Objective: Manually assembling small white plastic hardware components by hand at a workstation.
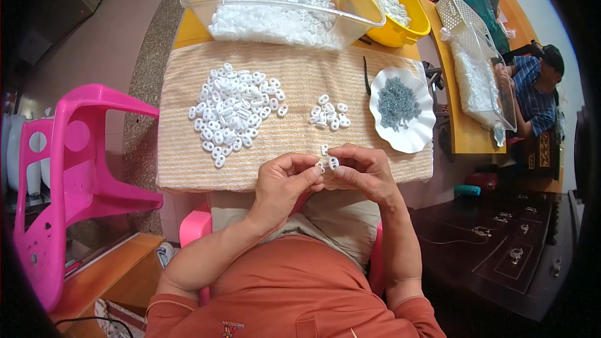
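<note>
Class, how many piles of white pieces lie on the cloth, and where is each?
2. The large pile is on the left of the cloth; the small pile is near its middle, left of the plate. No other pile seems hidden.

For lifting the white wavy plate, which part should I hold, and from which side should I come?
Probably hold the white plate by its left and right edges, coming from both sides. The wavy rim there is bare, while the small grey pieces are heaped in the middle, so a level lift seems safer.
</note>
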`<state>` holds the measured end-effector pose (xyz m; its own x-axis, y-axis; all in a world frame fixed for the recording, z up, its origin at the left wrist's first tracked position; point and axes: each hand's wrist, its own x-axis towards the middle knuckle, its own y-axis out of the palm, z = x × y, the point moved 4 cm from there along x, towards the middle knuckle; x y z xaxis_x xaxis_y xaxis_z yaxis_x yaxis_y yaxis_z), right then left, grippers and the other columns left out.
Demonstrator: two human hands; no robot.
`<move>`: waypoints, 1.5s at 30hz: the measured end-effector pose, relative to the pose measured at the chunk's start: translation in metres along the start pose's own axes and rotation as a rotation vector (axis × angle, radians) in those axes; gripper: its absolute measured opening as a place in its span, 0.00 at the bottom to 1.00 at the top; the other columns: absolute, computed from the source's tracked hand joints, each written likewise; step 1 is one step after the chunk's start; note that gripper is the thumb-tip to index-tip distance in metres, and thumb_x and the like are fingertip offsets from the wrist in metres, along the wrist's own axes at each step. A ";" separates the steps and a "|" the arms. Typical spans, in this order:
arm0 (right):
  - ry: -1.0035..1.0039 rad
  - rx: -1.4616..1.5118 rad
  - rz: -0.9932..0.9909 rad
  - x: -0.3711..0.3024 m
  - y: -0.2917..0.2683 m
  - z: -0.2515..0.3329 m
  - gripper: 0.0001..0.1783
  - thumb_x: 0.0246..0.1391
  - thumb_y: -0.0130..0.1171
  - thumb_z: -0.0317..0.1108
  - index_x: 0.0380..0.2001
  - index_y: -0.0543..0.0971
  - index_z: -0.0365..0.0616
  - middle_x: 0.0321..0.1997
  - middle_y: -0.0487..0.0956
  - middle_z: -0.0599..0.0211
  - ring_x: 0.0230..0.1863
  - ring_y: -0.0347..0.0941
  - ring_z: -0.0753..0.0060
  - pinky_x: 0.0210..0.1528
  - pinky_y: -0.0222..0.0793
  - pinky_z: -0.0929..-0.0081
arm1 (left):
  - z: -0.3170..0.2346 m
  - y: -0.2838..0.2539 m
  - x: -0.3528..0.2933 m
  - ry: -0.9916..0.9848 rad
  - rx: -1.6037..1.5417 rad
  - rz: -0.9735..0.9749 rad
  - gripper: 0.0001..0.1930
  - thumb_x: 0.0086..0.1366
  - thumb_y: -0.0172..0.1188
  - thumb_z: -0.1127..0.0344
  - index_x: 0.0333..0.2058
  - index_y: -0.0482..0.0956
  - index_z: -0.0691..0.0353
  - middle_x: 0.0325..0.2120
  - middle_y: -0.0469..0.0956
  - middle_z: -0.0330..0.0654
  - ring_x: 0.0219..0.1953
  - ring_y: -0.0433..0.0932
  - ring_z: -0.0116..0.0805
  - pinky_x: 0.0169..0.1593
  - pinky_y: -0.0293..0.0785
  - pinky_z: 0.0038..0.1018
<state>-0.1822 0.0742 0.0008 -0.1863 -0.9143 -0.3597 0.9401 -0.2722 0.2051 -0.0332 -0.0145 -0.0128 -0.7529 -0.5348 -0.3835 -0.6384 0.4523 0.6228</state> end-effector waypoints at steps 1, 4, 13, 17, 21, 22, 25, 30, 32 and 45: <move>0.001 0.001 0.000 0.000 -0.001 -0.001 0.17 0.57 0.54 0.21 0.51 0.72 0.30 0.41 0.79 0.54 0.43 0.79 0.60 0.45 0.80 0.64 | 0.000 0.000 0.000 -0.002 0.002 -0.001 0.07 0.61 0.59 0.75 0.39 0.77 0.67 0.30 0.79 0.41 0.30 0.79 0.25 0.37 0.80 0.22; -0.026 -0.004 0.009 0.001 -0.003 -0.004 0.17 0.56 0.54 0.20 0.50 0.72 0.30 0.42 0.78 0.55 0.44 0.78 0.61 0.45 0.80 0.64 | 0.002 -0.002 0.001 0.007 0.013 0.000 0.07 0.61 0.60 0.75 0.39 0.77 0.67 0.30 0.79 0.41 0.30 0.79 0.25 0.37 0.80 0.22; -0.084 -0.051 0.018 0.001 -0.002 -0.004 0.17 0.56 0.54 0.20 0.50 0.72 0.30 0.43 0.76 0.57 0.45 0.78 0.62 0.45 0.80 0.65 | 0.003 -0.002 0.001 0.002 0.011 0.000 0.08 0.61 0.59 0.75 0.40 0.77 0.68 0.30 0.79 0.42 0.31 0.79 0.26 0.38 0.80 0.22; -0.070 -0.037 0.017 0.000 -0.001 -0.005 0.17 0.56 0.54 0.19 0.50 0.72 0.31 0.43 0.76 0.58 0.45 0.78 0.63 0.46 0.79 0.67 | 0.003 -0.002 0.001 0.008 0.018 0.008 0.08 0.62 0.59 0.75 0.39 0.77 0.68 0.31 0.80 0.42 0.31 0.79 0.26 0.38 0.80 0.22; -0.086 -0.056 0.033 0.001 0.001 -0.004 0.17 0.56 0.55 0.19 0.50 0.73 0.31 0.42 0.76 0.59 0.44 0.78 0.64 0.45 0.79 0.70 | 0.004 -0.002 0.001 0.008 0.036 0.013 0.07 0.62 0.59 0.75 0.39 0.77 0.69 0.31 0.80 0.42 0.31 0.79 0.25 0.38 0.80 0.22; -0.087 -0.056 0.033 0.001 0.000 -0.005 0.17 0.56 0.55 0.19 0.50 0.73 0.31 0.42 0.76 0.59 0.44 0.78 0.64 0.45 0.79 0.70 | 0.004 -0.002 0.001 0.007 0.039 0.015 0.07 0.62 0.59 0.75 0.39 0.77 0.69 0.31 0.80 0.42 0.31 0.79 0.25 0.38 0.80 0.21; -0.146 -0.236 0.037 0.002 -0.001 -0.007 0.18 0.55 0.55 0.19 0.50 0.73 0.32 0.42 0.76 0.59 0.44 0.78 0.66 0.44 0.79 0.72 | 0.003 -0.002 0.001 0.004 0.045 0.022 0.08 0.62 0.59 0.75 0.40 0.77 0.69 0.31 0.80 0.42 0.31 0.79 0.25 0.37 0.80 0.21; -0.118 -0.135 0.031 0.002 0.001 -0.006 0.17 0.55 0.56 0.19 0.50 0.74 0.32 0.43 0.76 0.60 0.43 0.78 0.68 0.44 0.79 0.75 | 0.005 -0.003 0.001 -0.005 0.063 0.017 0.08 0.62 0.59 0.74 0.40 0.77 0.69 0.31 0.80 0.42 0.31 0.79 0.25 0.37 0.80 0.21; -0.116 -0.129 0.023 0.001 0.003 -0.005 0.17 0.55 0.56 0.19 0.49 0.74 0.32 0.43 0.76 0.60 0.43 0.78 0.69 0.44 0.79 0.75 | 0.005 -0.003 0.001 -0.006 0.061 0.020 0.08 0.62 0.59 0.74 0.40 0.77 0.69 0.31 0.80 0.42 0.31 0.79 0.24 0.37 0.80 0.20; -0.127 -0.193 0.032 0.001 0.003 -0.004 0.17 0.55 0.55 0.19 0.49 0.74 0.32 0.45 0.76 0.60 0.45 0.77 0.68 0.46 0.78 0.73 | 0.004 -0.002 0.001 0.000 0.044 0.033 0.08 0.62 0.60 0.74 0.40 0.77 0.69 0.31 0.80 0.42 0.30 0.79 0.25 0.36 0.80 0.21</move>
<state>-0.1784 0.0731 -0.0023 -0.1788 -0.9552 -0.2357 0.9809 -0.1916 0.0325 -0.0337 -0.0128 -0.0173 -0.7737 -0.5192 -0.3630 -0.6196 0.5006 0.6046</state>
